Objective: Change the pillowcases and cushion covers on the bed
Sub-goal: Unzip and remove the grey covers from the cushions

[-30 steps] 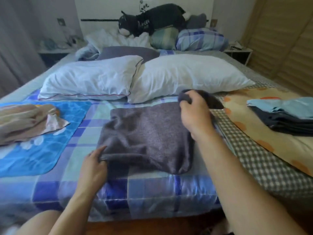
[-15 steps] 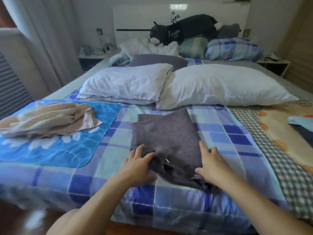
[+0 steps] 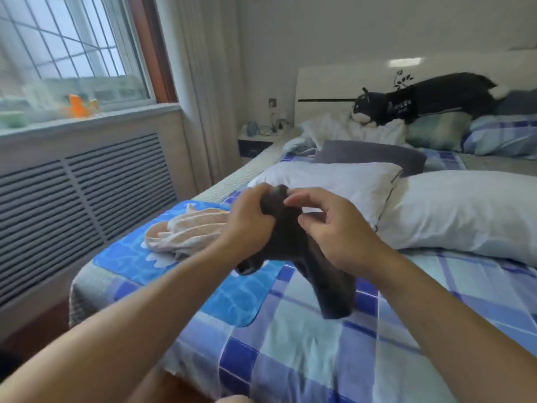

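A dark grey pillowcase [image 3: 322, 274] hangs bunched in the air above the checked blue bedspread [image 3: 305, 353]. My left hand [image 3: 247, 219] grips its upper end in a fist. My right hand [image 3: 334, 228] pinches the cloth just beside it, fingers curled. Behind my hands lie two bare white pillows, one on the left [image 3: 348, 181] and a larger one on the right [image 3: 465, 210]. A grey cushion [image 3: 374, 154] lies behind them.
A crumpled beige cover [image 3: 189, 231] rests on a blue mat [image 3: 162, 257] at the bed's left side. A black plush toy [image 3: 421, 97], a white bundle and checked pillows [image 3: 502, 135] sit by the headboard. A radiator cover [image 3: 72, 205], window and nightstand [image 3: 255, 141] line the left wall.
The grey pillowcase lay flat on the bed with both hands at its near edge; now both hands have lifted it off the bed, bunched. The view has swung left toward the window.
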